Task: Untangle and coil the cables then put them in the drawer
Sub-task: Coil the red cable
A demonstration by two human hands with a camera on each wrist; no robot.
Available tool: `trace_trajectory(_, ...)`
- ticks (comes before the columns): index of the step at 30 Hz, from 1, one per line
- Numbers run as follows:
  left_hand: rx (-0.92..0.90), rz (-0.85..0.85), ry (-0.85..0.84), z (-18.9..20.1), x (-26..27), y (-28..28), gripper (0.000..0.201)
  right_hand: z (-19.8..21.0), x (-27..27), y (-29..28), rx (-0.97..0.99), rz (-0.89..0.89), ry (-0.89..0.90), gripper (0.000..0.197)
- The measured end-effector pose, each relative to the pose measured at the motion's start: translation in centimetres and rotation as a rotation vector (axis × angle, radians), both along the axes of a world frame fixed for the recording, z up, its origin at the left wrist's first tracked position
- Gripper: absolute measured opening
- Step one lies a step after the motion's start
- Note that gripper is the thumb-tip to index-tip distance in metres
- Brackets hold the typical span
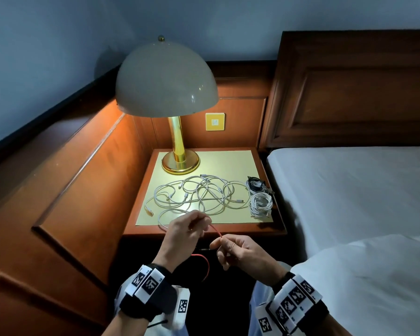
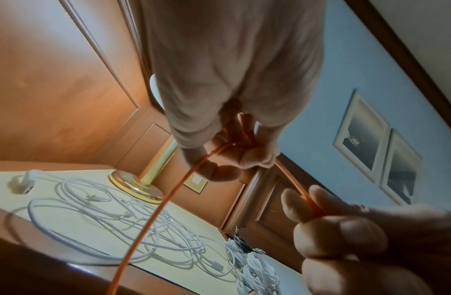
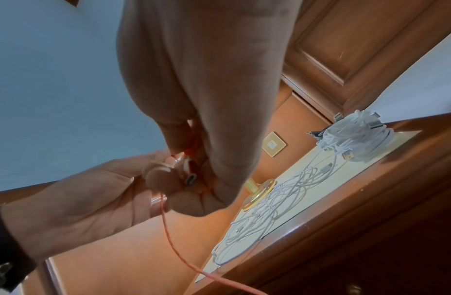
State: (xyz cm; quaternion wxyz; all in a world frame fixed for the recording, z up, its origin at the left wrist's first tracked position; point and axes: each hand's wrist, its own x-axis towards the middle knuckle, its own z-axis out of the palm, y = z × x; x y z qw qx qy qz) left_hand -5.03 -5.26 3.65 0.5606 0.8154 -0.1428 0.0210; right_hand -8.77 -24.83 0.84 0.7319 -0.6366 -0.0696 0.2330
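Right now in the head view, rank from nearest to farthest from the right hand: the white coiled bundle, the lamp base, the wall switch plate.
From the right hand, which pinches the red cable:
1. White coiled bundle, at the nightstand's right edge, toward the bed.
2. Lamp base, at the back left of the nightstand top.
3. Wall switch plate, on the wood panel behind the nightstand.

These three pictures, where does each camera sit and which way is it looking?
Head: worn on the head, looks down at the nightstand; both hands and wristbands show.
Left wrist: looks along the left hand at the red cable it holds; right fingertips show.
Right wrist: looks along the right hand; the left hand shows.
All three share the tangled white cables and lamp base.
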Motion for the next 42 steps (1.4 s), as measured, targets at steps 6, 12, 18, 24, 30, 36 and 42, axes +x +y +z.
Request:
trace_trajectory(6, -0.130, -0.020, 0.107, -0.3, 0.5, -0.2, 0.006, 0.2, -0.1, 0.2, 0.127, 0.084, 0.104, 0.039)
trace_trajectory(12, -0.063, -0.089, 0.107, -0.3, 0.9, 0.0, 0.009, 0.7, 0.7, 0.4, 0.206, 0.049, 0.085, 0.033)
trace_trajectory(18, -0.161, -0.051, 0.115, -0.2, 0.7, -0.4, 0.010, 1.4, 0.6, 0.9, 0.358, 0.071, 0.106, 0.030)
trace_trajectory(24, -0.269, -0.044, 0.145, 0.0, 0.3, -0.6, 0.011, 1.2, 0.6, 1.1, 0.379, 0.093, 0.085, 0.027)
trace_trajectory(30, -0.436, -0.054, 0.274, -0.1, 0.1, -1.0, 0.019, 1.8, 0.3, 2.1, 0.452, 0.119, 0.124, 0.026)
trace_trajectory(36, -0.708, -0.051, 0.557, -0.3, -1.2, -1.7, 0.035, 2.2, 0.5, 3.2, 0.532, 0.141, 0.146, 0.030)
trace_trajectory(42, -0.797, -0.043, 0.542, -0.5, -1.5, -1.4, 0.030, 2.0, 1.0, 2.9, 0.550, 0.123, 0.128, 0.025)
